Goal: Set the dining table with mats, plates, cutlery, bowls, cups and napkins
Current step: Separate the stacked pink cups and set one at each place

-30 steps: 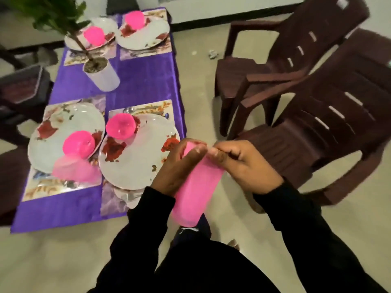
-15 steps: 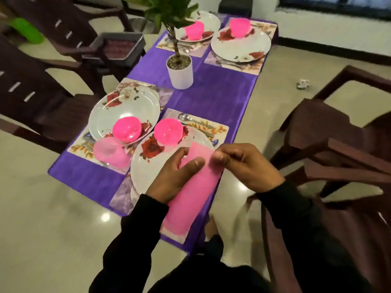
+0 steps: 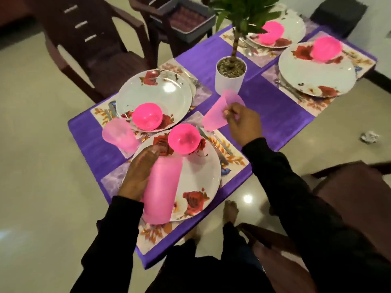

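Observation:
My left hand (image 3: 138,176) holds a stack of pale pink cups (image 3: 161,191) over the near floral plate (image 3: 203,178). My right hand (image 3: 243,123) pinches the rim of a single pink cup (image 3: 220,112), tilted above the purple cloth (image 3: 275,115) beside the near mat (image 3: 234,159). Another pink cup (image 3: 119,134) stands by the left plate (image 3: 154,96). Each of the plates carries a bright pink bowl: the near one (image 3: 184,138), the left one (image 3: 147,116) and two far ones (image 3: 326,48), (image 3: 271,31). Cutlery (image 3: 220,149) lies on the mat right of the near plate.
A white pot with a green plant (image 3: 230,77) stands mid-table, just beyond the tilted cup. Dark plastic chairs (image 3: 95,45) stand left and at the right edge (image 3: 349,187). A grey tray (image 3: 186,20) rests on a far chair. Crumpled paper (image 3: 369,136) lies on the floor.
My hands have parted: the right pulled one cup off the stack and carried it forward over the table, while the left keeps the remaining stack. The view swung onto the table.

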